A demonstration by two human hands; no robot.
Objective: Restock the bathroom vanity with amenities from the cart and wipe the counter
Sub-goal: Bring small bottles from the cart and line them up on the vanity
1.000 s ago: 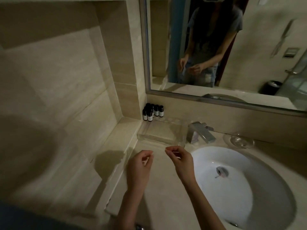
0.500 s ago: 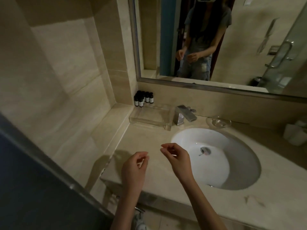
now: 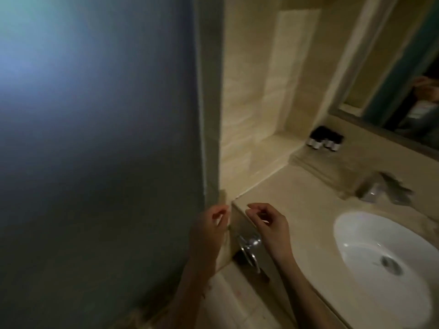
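The beige stone vanity counter (image 3: 297, 198) runs along the right, with a white oval basin (image 3: 384, 257) set into it. Several small dark amenity bottles (image 3: 325, 138) stand in the back corner under the mirror, and a clear tray (image 3: 332, 172) lies blurred just in front of them. My left hand (image 3: 209, 231) hovers beside the counter's left front corner, fingers loosely curled with nothing visible in them. My right hand (image 3: 268, 224) hovers over the counter's front edge, also loosely curled with nothing visible in it. No cart or cloth is in view.
A large blue-grey frosted panel (image 3: 95, 138) fills the left half, close to my left hand. A chrome faucet (image 3: 380, 191) stands behind the basin. A chrome ring (image 3: 249, 248) hangs under the counter's front. The mirror (image 3: 403, 79) is at top right, and light floor tiles (image 3: 237, 305) show below.
My view has swung left and pulled back from the vanity, so the frosted panel now fills the left. Both hands moved from over the counter to its left front corner.
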